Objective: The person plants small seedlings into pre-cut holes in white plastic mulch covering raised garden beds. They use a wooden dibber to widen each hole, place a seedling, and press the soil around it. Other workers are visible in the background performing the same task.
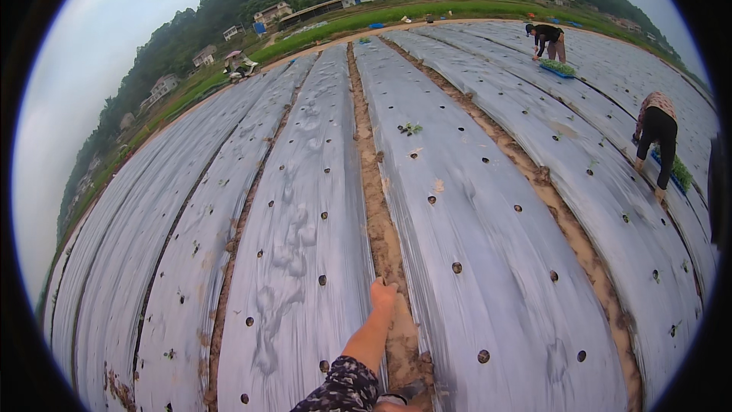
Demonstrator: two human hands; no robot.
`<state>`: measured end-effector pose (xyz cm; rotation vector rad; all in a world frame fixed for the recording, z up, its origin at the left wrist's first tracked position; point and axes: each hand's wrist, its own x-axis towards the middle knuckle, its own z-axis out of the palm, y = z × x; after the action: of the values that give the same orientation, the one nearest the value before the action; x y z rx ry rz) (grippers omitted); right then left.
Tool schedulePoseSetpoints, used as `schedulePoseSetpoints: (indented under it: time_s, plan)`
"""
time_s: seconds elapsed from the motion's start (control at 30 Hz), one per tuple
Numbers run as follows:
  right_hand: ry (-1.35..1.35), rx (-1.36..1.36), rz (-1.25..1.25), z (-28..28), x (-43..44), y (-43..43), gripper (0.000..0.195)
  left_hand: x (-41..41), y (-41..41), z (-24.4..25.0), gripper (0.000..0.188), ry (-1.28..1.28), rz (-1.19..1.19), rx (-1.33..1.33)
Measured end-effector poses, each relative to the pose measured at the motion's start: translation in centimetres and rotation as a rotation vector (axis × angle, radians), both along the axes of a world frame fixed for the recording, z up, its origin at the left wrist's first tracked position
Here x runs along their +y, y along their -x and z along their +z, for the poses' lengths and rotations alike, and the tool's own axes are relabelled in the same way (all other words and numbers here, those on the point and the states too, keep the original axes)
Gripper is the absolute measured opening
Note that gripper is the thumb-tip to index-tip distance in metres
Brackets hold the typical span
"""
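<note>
My left hand [384, 293] reaches forward over the muddy furrow [366, 194] between two film-covered beds, its fingers bent. Whether anything small is in it cannot be told. A dark patterned sleeve [349, 383] covers the upper part of that arm. I cannot make out my right hand; a sliver of skin at the bottom edge is too cut off to name. To the right of the furrow runs a bed under silvery plastic mulch film [486, 297] with rows of round planting holes [457, 268]. Farther up that bed lies a small clump of green seedlings [409, 129].
At right, a person [657, 137] bends beside a tray of seedlings [677, 171]. Farther back another person [548, 43] stoops by a blue seedling tray [556, 68]. A wet furrow [537, 177] runs along the right bed. A scooter [243, 68] stands at the far left edge.
</note>
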<state>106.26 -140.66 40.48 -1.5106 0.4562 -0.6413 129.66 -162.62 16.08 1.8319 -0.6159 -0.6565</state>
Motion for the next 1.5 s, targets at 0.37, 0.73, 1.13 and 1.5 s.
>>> schedulePoseSetpoints:
  time_s: [0.37, 0.73, 1.13, 1.5]
  plan:
    - [-0.293, -0.249, 0.071, 2.4, -1.0, 0.3, 0.017, 4.5, 0.5, -4.9, 0.033, -0.182, -0.110, -0.029]
    - [-0.017, -0.155, 0.183, 1.8, -1.0, 1.1, 0.018, 7.4, 3.6, -8.7, 0.024, -0.218, -0.159, -0.028]
    - [0.224, -0.086, 0.062, 0.9, 0.7, 1.5, 0.030, 9.0, 4.1, -7.7, 0.014, -0.190, -0.138, 0.122]
    - [0.088, -0.139, 0.205, 1.0, 1.0, 2.2, 0.027, 11.9, 7.3, -4.0, 0.039, -0.288, -0.020, 0.384]
